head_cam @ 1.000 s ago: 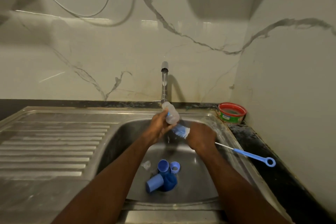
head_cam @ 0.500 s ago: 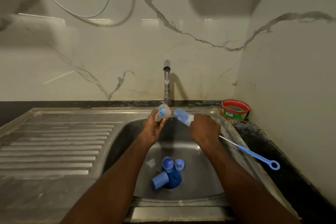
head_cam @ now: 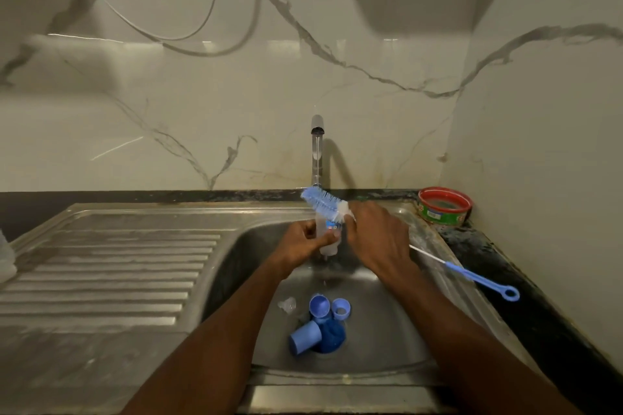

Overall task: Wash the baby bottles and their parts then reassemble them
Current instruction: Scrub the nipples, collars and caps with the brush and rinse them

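Brush [head_cam: 323, 203] now lifted clear of bottle [head_cam: 327, 235], left hand [head_cam: 303, 242] gripping bottle, right hand [head_cam: 377, 239] clasping brush, above sink [head_cam: 236, 256]

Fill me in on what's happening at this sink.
A person is washing baby bottles. The left hand holds a clear bottle over the sink, below the tap. The right hand grips a blue bottle brush, whose bristles are outside the bottle. Several blue caps and rings and a clear teat lie in the basin, not yet put together.
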`<control>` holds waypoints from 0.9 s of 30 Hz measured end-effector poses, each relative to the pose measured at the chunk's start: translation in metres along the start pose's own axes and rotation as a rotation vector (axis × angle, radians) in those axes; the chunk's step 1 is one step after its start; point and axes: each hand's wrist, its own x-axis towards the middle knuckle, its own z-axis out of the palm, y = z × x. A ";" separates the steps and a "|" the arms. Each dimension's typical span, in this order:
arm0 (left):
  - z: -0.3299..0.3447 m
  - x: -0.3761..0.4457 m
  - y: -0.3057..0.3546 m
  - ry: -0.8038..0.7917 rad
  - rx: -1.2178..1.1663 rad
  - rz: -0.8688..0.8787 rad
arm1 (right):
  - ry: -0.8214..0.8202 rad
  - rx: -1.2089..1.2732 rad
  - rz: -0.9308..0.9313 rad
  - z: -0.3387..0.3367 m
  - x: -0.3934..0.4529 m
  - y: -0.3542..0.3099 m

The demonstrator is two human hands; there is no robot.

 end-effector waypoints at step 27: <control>0.007 0.005 -0.008 0.203 0.538 0.303 | -0.067 -0.020 0.000 0.012 0.007 0.008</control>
